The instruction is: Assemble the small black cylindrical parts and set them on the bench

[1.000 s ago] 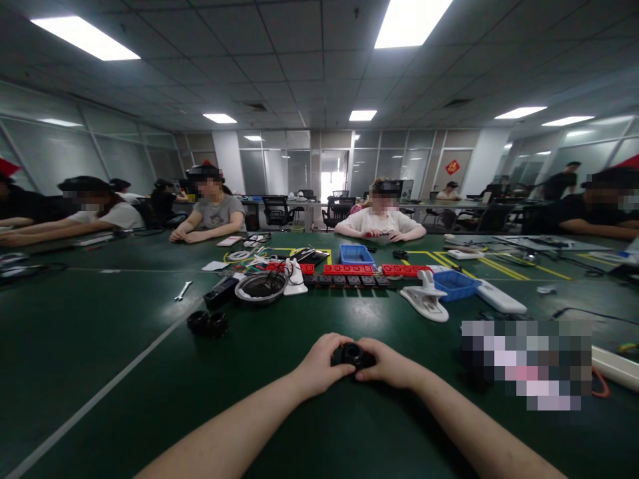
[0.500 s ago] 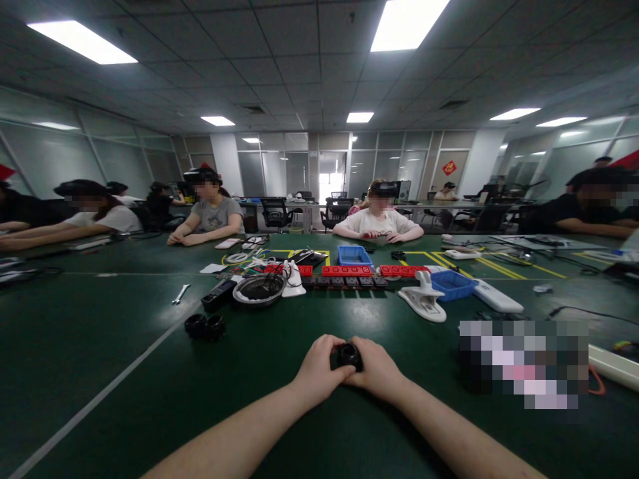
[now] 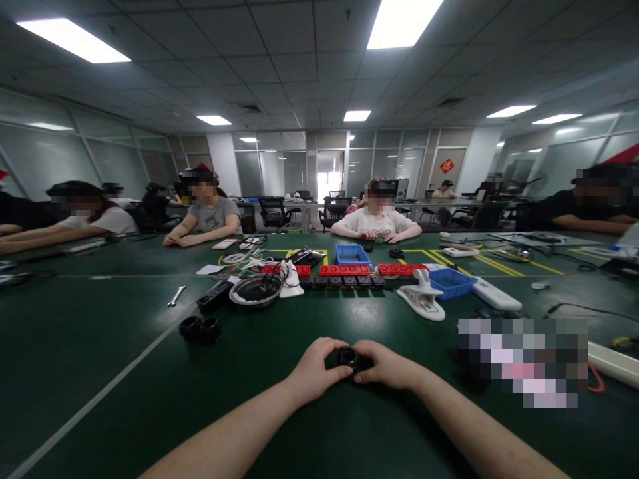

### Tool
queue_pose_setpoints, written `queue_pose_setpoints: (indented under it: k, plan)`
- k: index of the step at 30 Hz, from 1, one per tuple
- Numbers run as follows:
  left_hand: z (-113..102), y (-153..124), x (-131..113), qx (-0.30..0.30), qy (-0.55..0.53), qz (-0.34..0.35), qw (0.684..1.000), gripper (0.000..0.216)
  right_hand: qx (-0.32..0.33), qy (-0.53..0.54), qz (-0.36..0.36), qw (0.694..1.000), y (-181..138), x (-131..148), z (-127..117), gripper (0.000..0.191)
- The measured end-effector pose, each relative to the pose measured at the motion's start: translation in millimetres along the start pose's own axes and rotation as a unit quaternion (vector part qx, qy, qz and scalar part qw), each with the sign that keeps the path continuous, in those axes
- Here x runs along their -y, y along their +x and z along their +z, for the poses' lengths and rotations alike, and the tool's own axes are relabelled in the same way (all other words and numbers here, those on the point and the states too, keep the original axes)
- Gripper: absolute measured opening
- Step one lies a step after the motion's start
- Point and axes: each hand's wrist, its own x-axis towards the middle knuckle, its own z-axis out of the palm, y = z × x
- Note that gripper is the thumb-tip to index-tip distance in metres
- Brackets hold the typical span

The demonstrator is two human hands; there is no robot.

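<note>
Close in front of me on the green table, a black round part with a hollow top (image 3: 347, 359) stands between my two hands. My left hand (image 3: 315, 371) is closed around its left side, the thumb along the near edge and the fingers at the far side. From the right, my right hand (image 3: 388, 366) pinches the part with thumb and fingertips, its palm held off from it. Whether the part is one piece or several I cannot tell. To the left sit two similar black round parts (image 3: 200, 329), side by side.
Beyond the hands are a metal bowl (image 3: 255, 293), a white clip stand (image 3: 423, 298), red socket strips (image 3: 344, 270) and blue trays (image 3: 452, 285). A wrench (image 3: 176, 297) lies at the left. A blurred-out object (image 3: 524, 362) is at the right. Several people sit around the table.
My right hand has drawn back a little to the right, its palm now farther from the black part. The left hand keeps its hold. The view has shifted slightly.
</note>
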Motion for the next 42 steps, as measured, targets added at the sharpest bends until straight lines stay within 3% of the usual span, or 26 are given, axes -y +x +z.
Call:
queue_pose_setpoints:
  k: [5, 9, 13, 16, 22, 26, 30, 36, 42]
  plan:
    - [6, -2, -3, -0.029, 0.0, -0.041, 0.999, 0.032, -0.017, 0.009, 0.063, 0.998, 4, -4, 5, 0.03]
    - [13, -3, -1, -0.059, 0.016, -0.06, 0.996, 0.031, -0.076, -0.115, 0.091, 0.986, 6, 3, 16, 0.038]
    - [17, 0, 4, -0.098, 0.037, -0.062, 0.993, 0.031, -0.157, -0.251, 0.109, 0.949, 7, 12, 29, 0.033]
    - [15, 0, 6, -0.104, 0.047, -0.059, 0.992, 0.031, -0.155, -0.278, 0.102, 0.942, 5, 16, 31, 0.035]
    - [2, -2, 2, -0.025, 0.018, 0.003, 1.0, 0.031, -0.045, -0.107, -0.01, 0.993, -3, 9, 10, 0.048]
    - [0, -2, 1, -0.003, 0.001, 0.004, 1.0, 0.033, 0.004, 0.025, 0.001, 1.0, -2, 1, 2, 0.033]
    - [0, -2, -1, 0.0, -0.008, 0.004, 1.0, 0.033, -0.011, 0.048, 0.027, 0.998, 0, -5, 6, 0.029]
    - [6, -2, 4, -0.032, -0.01, -0.012, 0.999, 0.034, -0.072, -0.048, 0.063, 0.994, 3, -2, 16, 0.034]
    - [11, -1, 9, -0.074, 0.007, -0.044, 0.996, 0.034, -0.169, -0.222, 0.112, 0.954, 8, 8, 34, 0.03]
